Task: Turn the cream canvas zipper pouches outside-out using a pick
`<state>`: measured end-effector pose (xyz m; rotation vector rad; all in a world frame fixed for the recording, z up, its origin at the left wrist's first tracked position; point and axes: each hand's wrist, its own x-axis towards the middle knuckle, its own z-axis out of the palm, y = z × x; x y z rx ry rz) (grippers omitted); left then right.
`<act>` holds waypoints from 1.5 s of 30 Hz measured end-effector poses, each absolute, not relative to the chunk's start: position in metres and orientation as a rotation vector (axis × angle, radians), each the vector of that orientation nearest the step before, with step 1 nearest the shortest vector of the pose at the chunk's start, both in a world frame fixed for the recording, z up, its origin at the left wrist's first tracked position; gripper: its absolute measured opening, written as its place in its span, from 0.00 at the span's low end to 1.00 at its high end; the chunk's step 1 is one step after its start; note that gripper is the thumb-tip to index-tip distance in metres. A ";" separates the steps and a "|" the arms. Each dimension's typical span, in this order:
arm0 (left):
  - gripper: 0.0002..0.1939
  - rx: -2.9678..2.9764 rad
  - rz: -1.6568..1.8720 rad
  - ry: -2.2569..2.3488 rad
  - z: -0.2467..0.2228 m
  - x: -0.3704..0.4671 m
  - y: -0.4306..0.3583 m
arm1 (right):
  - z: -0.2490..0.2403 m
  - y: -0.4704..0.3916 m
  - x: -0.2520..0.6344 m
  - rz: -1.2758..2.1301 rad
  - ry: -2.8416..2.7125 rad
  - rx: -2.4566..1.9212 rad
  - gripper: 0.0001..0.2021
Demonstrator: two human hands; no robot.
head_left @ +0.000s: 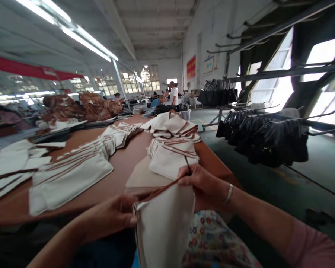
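A white bag piece with a brown-trimmed top edge hangs between my hands over my lap. My left hand pinches its left corner, thumb in front. At the other end of the trim, my right hand is closed on the brown edge. A thin dark tool sticks up from the right fingers; its kind is not clear. Just beyond the hands lies a stack of similar white pieces with brown trim, beside a flat beige sheet on the brown tabletop.
Overlapping white pieces fan out along the table's left side. A further white pile sits farther back. Brown bundles are heaped at the far left. Racks of black bags stand to the right, and a person stands in the distance.
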<state>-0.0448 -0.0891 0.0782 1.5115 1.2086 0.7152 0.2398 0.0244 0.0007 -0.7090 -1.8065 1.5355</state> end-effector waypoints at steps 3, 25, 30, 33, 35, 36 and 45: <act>0.16 1.283 0.587 1.007 0.083 -0.037 -0.086 | -0.012 0.038 0.244 1.521 -1.856 -0.741 0.17; 0.15 1.419 0.503 1.081 0.052 0.021 -0.058 | 0.005 -0.003 0.223 1.698 -1.860 -0.575 0.09; 0.12 1.363 0.489 1.124 0.049 0.020 -0.053 | 0.009 -0.004 0.224 1.826 -1.806 -0.653 0.11; 0.13 1.400 0.460 1.144 0.046 0.019 -0.053 | 0.014 -0.003 0.227 1.896 -1.834 -0.701 0.12; 0.14 1.473 0.435 1.165 0.045 0.020 -0.054 | 0.016 -0.002 0.228 1.832 -1.891 -0.678 0.13; 0.14 1.520 0.418 1.180 0.045 0.021 -0.055 | 0.016 -0.002 0.227 1.765 -1.930 -0.658 0.13; 0.15 1.750 0.456 1.288 0.042 0.027 -0.060 | 0.006 -0.009 0.223 1.443 -1.982 -0.730 0.02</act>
